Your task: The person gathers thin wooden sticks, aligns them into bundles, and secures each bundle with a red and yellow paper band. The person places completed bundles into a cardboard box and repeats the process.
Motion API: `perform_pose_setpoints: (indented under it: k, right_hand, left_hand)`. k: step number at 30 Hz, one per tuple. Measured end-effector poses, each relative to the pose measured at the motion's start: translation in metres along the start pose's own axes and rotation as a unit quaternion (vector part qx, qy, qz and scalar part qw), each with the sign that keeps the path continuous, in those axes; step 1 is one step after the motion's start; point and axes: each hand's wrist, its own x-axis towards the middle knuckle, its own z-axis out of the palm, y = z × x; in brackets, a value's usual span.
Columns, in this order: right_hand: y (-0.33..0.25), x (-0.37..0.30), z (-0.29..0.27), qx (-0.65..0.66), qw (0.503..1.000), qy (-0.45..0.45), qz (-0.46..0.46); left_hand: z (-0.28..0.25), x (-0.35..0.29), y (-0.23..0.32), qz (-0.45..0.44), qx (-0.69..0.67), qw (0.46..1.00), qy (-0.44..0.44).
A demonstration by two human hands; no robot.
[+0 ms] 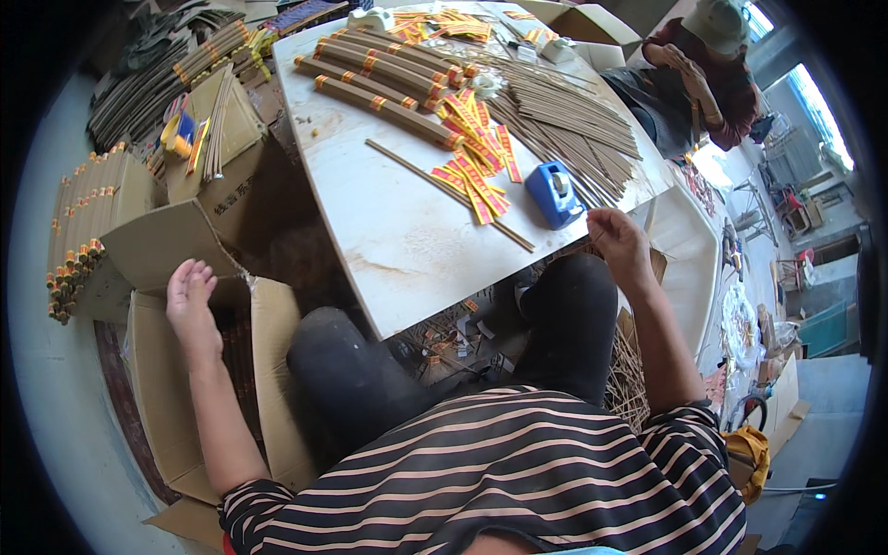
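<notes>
My right hand (pixel 618 240) is at the table's near right edge, thumb and fingers pinched together beside the cutting end of a blue tape dispenser (pixel 553 195). Whatever lies in the pinch is too small to make out. Over an open cardboard box (pixel 277 361) on my left, my left hand (pixel 191 301) is raised with loosely bent fingers and nothing visible in it. Dark bundles show inside that box. Red and yellow paper labels (pixel 479 190) lie fanned left of the dispenser, near a few loose thin brown incense sticks (pixel 444 192).
Banded incense bundles (pixel 388 111) and a spread of loose sticks (pixel 578 120) cover the far part of the white table (pixel 398 268). More bundles (pixel 83 222) are stacked at far left. Another person (pixel 708 74) sits at the far right. Scraps (pixel 453 338) litter the floor.
</notes>
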Motion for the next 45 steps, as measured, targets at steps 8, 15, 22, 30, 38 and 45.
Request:
perform_pose_setpoints:
  k: [8, 15, 22, 30, 38, 45]
  right_hand:
    - [0.097, 0.108, -0.049, -0.186, 0.979, 0.0, -0.089]
    - [0.123, 0.205, -0.054, -0.294, 0.952, -0.017, -0.079]
    - [0.15, 0.277, -0.06, -0.386, 0.909, 0.008, -0.158]
    - [0.149, 0.294, -0.058, -0.428, 0.885, -0.08, -0.167]
    - [0.159, 0.307, -0.066, -0.356, 0.924, -0.113, -0.081]
    - [0.149, 0.31, -0.07, -0.339, 0.926, -0.165, -0.035]
  left_hand:
    - [0.196, -0.081, 0.04, 0.029, -0.09, 0.965, -0.246]
    - [0.29, -0.074, 0.054, -0.012, -0.167, 0.944, -0.284]
    - [0.313, -0.051, 0.034, -0.042, -0.138, 0.952, -0.271]
    - [0.314, -0.042, 0.022, -0.07, -0.135, 0.955, -0.255]
    - [0.311, -0.04, 0.015, -0.098, -0.137, 0.952, -0.255]
    - [0.307, -0.035, 0.007, -0.113, -0.13, 0.953, -0.25]
